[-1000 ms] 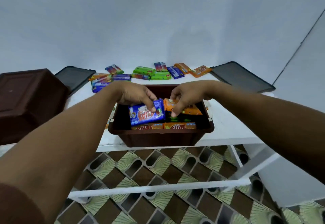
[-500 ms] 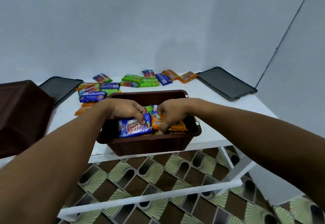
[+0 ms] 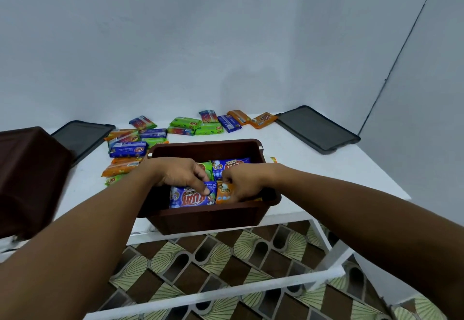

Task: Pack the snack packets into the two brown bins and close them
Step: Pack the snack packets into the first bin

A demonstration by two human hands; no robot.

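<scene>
An open brown bin (image 3: 206,216) stands at the white table's front edge with several snack packets inside. My left hand (image 3: 179,172) is inside it, fingers pinching the top edge of a blue packet (image 3: 187,197) standing against the near wall. My right hand (image 3: 241,181) is beside it, gripping an orange packet (image 3: 224,191). Behind the hands, a green packet (image 3: 207,166) and another blue packet (image 3: 231,165) lie in the bin. A second brown bin (image 3: 27,181) stands upside down at the left.
Several loose packets (image 3: 155,135) lie on the white table (image 3: 313,169) behind and left of the bin. Two dark grey lids lie flat: one at the back left (image 3: 82,136), one at the back right (image 3: 317,128). Patterned floor tiles (image 3: 200,257) show below the table frame.
Both hands have pushed the blue and orange packets down lower into the bin. The view has tilted up, so the bin sits lower in the frame.
</scene>
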